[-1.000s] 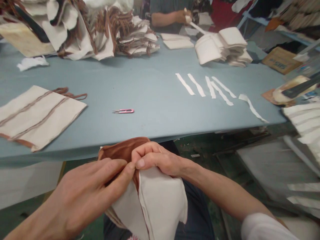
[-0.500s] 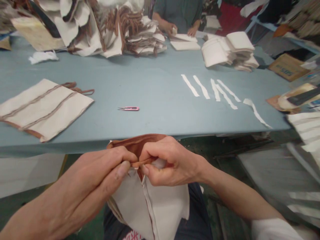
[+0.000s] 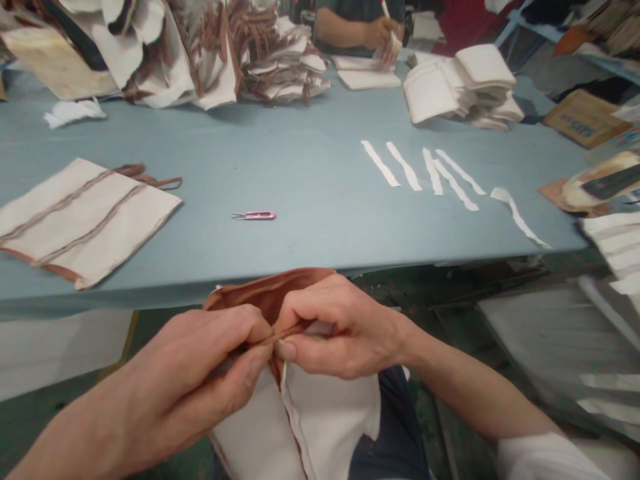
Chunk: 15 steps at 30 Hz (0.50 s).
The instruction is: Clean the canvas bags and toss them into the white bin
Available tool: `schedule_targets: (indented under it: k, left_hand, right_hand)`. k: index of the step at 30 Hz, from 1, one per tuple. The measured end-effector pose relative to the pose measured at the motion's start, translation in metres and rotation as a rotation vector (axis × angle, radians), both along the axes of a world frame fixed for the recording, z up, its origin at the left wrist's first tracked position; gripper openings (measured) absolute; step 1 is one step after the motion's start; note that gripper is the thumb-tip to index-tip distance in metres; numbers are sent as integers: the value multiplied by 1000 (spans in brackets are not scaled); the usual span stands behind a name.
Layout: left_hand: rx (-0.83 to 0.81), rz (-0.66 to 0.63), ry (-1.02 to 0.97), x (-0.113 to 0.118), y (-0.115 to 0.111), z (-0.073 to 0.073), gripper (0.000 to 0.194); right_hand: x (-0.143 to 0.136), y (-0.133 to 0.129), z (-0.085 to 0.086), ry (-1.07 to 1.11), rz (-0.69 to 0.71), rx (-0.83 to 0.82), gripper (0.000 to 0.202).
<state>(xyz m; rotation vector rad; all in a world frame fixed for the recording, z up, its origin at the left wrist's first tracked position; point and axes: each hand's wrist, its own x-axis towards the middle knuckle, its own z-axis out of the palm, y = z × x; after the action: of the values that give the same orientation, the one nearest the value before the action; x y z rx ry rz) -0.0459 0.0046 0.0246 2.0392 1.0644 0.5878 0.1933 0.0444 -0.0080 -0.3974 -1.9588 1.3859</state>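
Note:
A cream cloth bag (image 3: 330,407) with a brown lining and a seam down its front rests over my lap, its mouth turned up towards me. My left hand (image 3: 220,360) pinches the brown edge of the mouth just left of the seam. Close against it, my right hand (image 3: 335,330) grips the same edge between thumb and bent forefinger. The fingertips of both hands nearly meet, and they hide the bit of cloth between them. Beyond, on the blue table, lie pink thread snips (image 3: 254,215).
On the blue table (image 3: 300,180), a striped cream piece with brown cords (image 3: 90,220) lies left. Several white strips (image 3: 415,167) are right of centre. Cloth piles (image 3: 280,60) and stacked cream pieces (image 3: 460,87) stand at the back, where a co-worker's hand (image 3: 385,37) holds a pen-like stick.
My left hand's fingertips have come closer to the right ones along the bag's edge. Across the table, the co-worker's hand has risen with a pen-like stick. The view has shifted slightly.

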Motion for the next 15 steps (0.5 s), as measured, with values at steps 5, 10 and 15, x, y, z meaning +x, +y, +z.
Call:
schedule_targets:
  k: [5, 10, 15]
  left_hand:
    - [-80, 103, -233, 19, -8, -14, 42]
    - [-229, 177, -564, 33, -17, -31, 53]
    - [-189, 153, -558, 33, -15, -31, 47]
  right_hand:
    - [-16, -10, -25, 168, 178, -664, 51]
    - [-13, -10, -29, 207, 229, -737, 56]
    - [-3, -3, -27, 129, 230, -678, 50]
